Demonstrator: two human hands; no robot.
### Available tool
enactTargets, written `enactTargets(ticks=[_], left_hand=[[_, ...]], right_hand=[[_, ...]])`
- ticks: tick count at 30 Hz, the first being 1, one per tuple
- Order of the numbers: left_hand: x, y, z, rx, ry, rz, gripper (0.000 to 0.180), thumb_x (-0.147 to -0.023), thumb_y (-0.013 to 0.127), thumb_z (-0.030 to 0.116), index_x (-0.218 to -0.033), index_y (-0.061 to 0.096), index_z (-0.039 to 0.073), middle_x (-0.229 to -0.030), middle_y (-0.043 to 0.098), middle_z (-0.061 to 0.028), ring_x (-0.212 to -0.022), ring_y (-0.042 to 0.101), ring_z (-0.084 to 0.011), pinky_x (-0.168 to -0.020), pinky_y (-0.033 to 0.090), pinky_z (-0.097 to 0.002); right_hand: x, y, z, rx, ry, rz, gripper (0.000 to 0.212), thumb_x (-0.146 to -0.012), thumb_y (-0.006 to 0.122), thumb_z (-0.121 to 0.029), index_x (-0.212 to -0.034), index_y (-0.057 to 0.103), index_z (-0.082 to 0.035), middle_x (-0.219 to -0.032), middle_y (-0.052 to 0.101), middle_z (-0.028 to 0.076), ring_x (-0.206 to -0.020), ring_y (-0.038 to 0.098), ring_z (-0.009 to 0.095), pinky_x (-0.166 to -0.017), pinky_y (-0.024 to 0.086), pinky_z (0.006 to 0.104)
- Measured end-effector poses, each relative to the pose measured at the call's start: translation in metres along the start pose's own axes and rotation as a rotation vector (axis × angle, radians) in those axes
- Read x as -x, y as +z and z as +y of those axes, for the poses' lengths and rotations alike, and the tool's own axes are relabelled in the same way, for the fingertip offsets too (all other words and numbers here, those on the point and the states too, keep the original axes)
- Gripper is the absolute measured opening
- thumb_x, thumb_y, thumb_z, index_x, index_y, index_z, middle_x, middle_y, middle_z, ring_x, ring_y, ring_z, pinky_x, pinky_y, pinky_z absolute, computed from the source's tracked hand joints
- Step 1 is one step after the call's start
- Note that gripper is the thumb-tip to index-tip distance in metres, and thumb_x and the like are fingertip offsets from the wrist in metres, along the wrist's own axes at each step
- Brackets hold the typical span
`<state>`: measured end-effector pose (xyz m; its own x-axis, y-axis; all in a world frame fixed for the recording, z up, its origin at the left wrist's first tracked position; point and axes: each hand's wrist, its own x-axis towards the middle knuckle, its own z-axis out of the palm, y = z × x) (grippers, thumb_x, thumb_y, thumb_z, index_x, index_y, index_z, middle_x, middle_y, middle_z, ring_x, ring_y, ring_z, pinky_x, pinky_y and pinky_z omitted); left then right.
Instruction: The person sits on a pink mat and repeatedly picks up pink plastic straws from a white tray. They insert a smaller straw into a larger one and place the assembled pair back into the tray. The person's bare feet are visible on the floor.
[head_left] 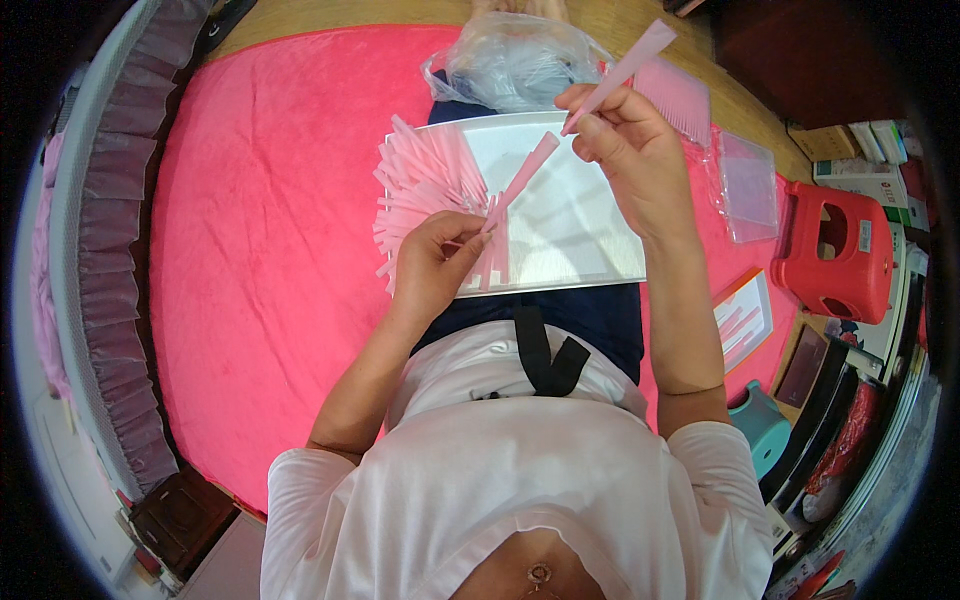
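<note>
My left hand (441, 259) pinches the narrow end of a pink tapered strip (524, 178), whose wider end points up and to the right. Higher up, my right hand (634, 150) grips a second pink tapered strip (628, 68) near its thin end, its broad end leaning to the upper right. The two strips come close but look apart. Beneath both hands, a shallow white tray (575, 255) rests on my lap. A fanned heap of pink strips (425, 185) covers its left side and overhangs the edge. Several strips lie beside my left fingertips.
A clear plastic bag (520, 62) sits beyond the tray. To the right are a pack of pink strips (675, 98), a clear flat case (748, 188), an orange-edged box (742, 320), a red stool (835, 250) and a teal stool (760, 430). A pink mat (270, 250) lies underneath.
</note>
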<state>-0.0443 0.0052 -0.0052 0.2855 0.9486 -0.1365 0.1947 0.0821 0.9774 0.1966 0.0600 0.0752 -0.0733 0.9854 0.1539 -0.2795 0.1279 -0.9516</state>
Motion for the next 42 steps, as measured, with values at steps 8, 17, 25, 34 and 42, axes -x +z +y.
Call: enactTargets(ticks=[8,17,25,34,42], left_hand=[[0.001,0.0,0.0,0.013,-0.014,-0.006,0.016,-0.09,0.066,0.001,-0.105,0.069,-0.001,-0.094,0.064,-0.0023,-0.081,0.057,-0.0078,-0.072,0.046,-0.0213],[0.002,0.002,-0.001,-0.003,-0.002,-0.008,0.015,-0.09,0.066,0.0,-0.104,0.069,-0.002,-0.094,0.063,-0.0027,-0.081,0.057,-0.0083,-0.072,0.047,-0.0224],[0.0,0.002,0.0,0.04,-0.027,0.007,0.014,-0.087,0.069,0.001,-0.101,0.069,-0.001,-0.09,0.062,-0.0035,-0.077,0.058,-0.0096,-0.068,0.048,-0.0226],[-0.001,-0.007,0.004,0.141,-0.179,0.007,0.017,-0.089,0.069,0.008,-0.105,0.071,0.002,-0.088,0.063,0.001,-0.074,0.055,-0.0059,-0.063,0.044,-0.0213],[-0.003,-0.005,0.016,0.152,-0.19,-0.003,0.017,-0.088,0.069,0.001,-0.105,0.07,-0.001,-0.094,0.061,-0.0008,-0.078,0.054,-0.0066,-0.068,0.043,-0.0203]], right_hand=[[0.003,0.003,0.003,0.092,0.034,-0.027,0.013,-0.09,0.065,-0.007,-0.102,0.063,-0.002,-0.112,0.063,0.009,-0.083,0.052,0.009,-0.073,0.044,0.0237],[0.005,0.0,0.003,0.301,-0.071,-0.024,0.021,-0.093,0.064,-0.011,-0.112,0.063,-0.003,-0.109,0.066,0.005,-0.095,0.059,0.011,-0.086,0.048,0.0259],[-0.019,-0.017,0.01,0.37,-0.128,0.076,0.024,-0.097,0.056,-0.018,-0.113,0.064,-0.002,-0.108,0.067,0.006,-0.092,0.06,0.014,-0.081,0.049,0.0278],[-0.123,-0.088,0.134,1.289,-0.168,-0.159,0.026,-0.087,0.053,-0.001,-0.109,0.067,-0.003,-0.11,0.065,0.017,-0.107,0.061,0.033,-0.093,0.048,0.0398],[-0.154,-0.083,0.156,1.75,0.079,-0.355,0.022,-0.082,0.054,0.001,-0.099,0.067,-0.005,-0.108,0.064,0.018,-0.103,0.063,0.036,-0.087,0.052,0.0442]])
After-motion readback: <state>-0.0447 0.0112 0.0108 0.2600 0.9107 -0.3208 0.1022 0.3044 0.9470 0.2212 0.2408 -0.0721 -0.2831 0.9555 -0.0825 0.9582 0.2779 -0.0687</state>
